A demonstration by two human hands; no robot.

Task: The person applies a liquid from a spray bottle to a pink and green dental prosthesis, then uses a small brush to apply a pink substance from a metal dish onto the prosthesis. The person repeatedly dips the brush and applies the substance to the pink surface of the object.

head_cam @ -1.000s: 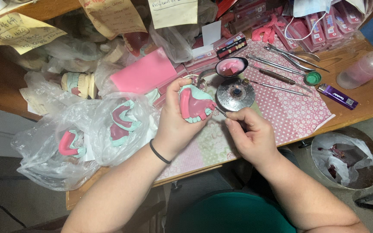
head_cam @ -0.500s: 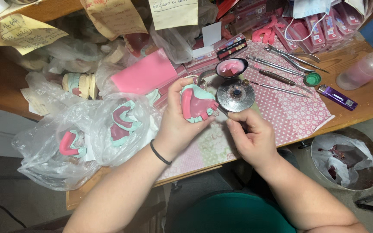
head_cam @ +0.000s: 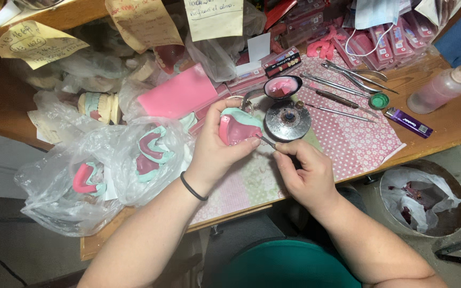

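Left hand (head_cam: 217,154) grips a dental cast (head_cam: 239,127), pale green at the base with a pink wax plate on top, thumb and fingers wrapped around its near and left sides so that it tilts toward the camera above the worktop (head_cam: 444,120). A black band (head_cam: 193,188) circles that wrist. Right hand (head_cam: 305,173), just to the right, is closed around a thin metal tool (head_cam: 267,142), pinched between thumb and fingers; its tip touches the right edge of the pink wax.

Just beyond both hands stands a round metal burner (head_cam: 287,121), dark and flat-topped, and past it a small black bowl (head_cam: 283,87) with pink wax inside. Under the hands lies a patterned pink mat (head_cam: 348,141). To the right of the burner, several slim steel instruments (head_cam: 342,88) lie on the mat, with a green cap (head_cam: 379,100) and a purple lighter (head_cam: 408,122) farther right, and a clear bottle (head_cam: 441,90) of pinkish liquid near the worktop's far right edge.

Left of the left hand sit clear plastic bags (head_cam: 108,160) holding more green and pink casts. Beyond them rests a pink wax sheet (head_cam: 177,95), and farther left a set of model teeth (head_cam: 98,105). Below the worktop, right of the right hand, stands a bin (head_cam: 452,213) lined with plastic.
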